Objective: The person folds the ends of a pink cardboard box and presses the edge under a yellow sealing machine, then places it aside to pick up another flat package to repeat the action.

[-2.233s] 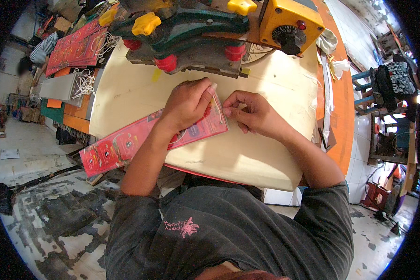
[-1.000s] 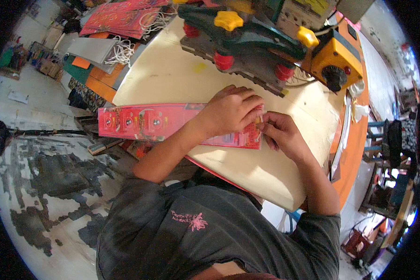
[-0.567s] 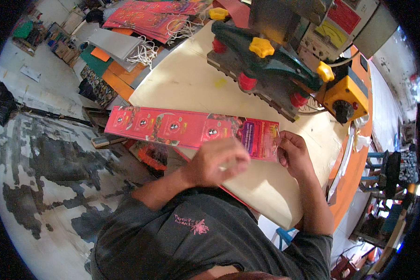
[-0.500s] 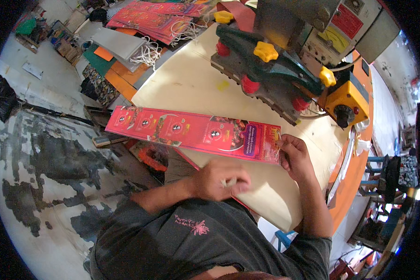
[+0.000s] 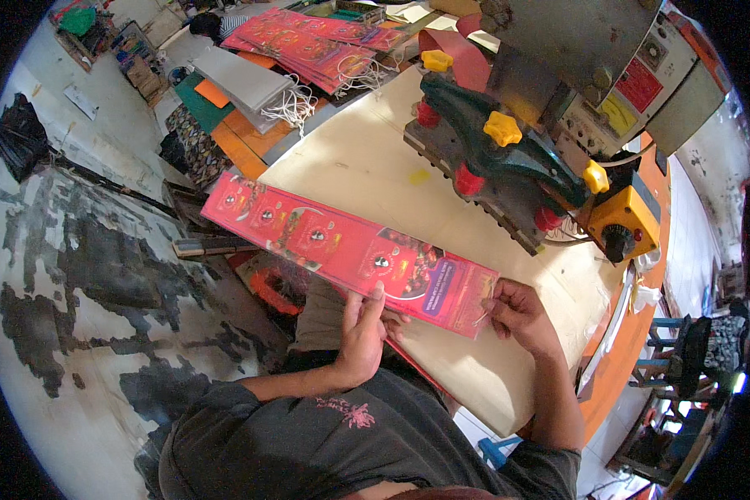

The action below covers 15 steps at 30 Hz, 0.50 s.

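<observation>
Red strip (image 5: 342, 254) is looking unfinished: across the cream surface's (image 5: 475, 383) near-left edge, my left hand (image 5: 363, 340) is gripping its near side, my right hand (image 5: 521, 315) pinching its right end.

The left hand (image 5: 362, 342) pinched the lower edge of a long, flat, glossy red printed strip (image 5: 335, 248), thumb on top. The right hand (image 5: 521, 315) gripped its four o'clock end; the other end pointed to ten o'clock, past the edge of the cream-topped, orange-bordered table (image 5: 342, 167). From the strip, a dark-green metal machine frame (image 5: 535, 164) with yellow star-shaped knobs (image 5: 502, 128) stood at two o'clock, a yellow box with a black dial (image 5: 633, 212) at three. Flat grey sheets with white cords (image 5: 237, 83) lay at eleven, red printed sheets (image 5: 308, 46) just before twelve.
</observation>
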### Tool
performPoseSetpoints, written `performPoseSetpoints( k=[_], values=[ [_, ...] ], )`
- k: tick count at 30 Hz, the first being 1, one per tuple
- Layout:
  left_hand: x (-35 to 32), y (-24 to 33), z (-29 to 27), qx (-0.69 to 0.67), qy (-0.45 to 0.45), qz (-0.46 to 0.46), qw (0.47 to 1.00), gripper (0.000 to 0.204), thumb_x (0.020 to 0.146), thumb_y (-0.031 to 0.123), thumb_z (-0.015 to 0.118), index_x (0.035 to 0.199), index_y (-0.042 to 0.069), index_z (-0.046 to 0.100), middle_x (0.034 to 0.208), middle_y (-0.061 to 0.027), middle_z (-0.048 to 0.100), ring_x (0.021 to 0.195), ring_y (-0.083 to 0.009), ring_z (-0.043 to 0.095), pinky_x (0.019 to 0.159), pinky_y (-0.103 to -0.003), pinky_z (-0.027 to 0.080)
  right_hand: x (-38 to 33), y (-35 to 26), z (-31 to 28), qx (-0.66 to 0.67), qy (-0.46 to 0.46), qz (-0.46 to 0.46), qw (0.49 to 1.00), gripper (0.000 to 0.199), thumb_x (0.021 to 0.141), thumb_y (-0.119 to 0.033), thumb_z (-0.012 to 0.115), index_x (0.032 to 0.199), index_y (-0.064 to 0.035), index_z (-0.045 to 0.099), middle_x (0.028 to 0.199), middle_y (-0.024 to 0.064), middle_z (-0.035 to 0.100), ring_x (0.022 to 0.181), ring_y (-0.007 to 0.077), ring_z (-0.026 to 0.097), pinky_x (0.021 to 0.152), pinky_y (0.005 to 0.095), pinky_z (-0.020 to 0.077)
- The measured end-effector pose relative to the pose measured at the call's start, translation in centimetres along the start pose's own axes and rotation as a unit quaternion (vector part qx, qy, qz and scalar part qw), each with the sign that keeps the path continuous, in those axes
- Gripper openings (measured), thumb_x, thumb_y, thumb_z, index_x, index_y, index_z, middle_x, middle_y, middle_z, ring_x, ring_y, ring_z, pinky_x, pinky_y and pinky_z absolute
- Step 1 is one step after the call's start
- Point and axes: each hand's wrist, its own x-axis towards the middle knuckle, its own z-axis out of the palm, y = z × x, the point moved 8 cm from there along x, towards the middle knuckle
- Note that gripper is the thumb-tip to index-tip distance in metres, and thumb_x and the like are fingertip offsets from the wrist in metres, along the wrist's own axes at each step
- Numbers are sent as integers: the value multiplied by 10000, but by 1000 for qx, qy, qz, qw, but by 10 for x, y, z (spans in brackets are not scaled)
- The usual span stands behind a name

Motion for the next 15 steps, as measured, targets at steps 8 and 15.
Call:
performPoseSetpoints(
  k=[8,15],
  values=[
    [16,84,-4,66,1,269,961,547,1104,133,596,1596,-21,413,1559,-146,539,1426,-267,525,1206,-449,422,1,2,14,-112,-10,4,994,208,1074,-244,712,989,-55,693,784,-7,697,634,60,589,557,251,477],
    [80,237,-14,213,4,389,897,464,1112,166,619,1525,-7,497,1465,-107,612,1301,-170,580,1139,-371,449,-1,-6,16,-139,0,-20,990,201,1073,-204,704,963,-40,671,773,-8,691,616,50,574,543,240,452]
  ],
)
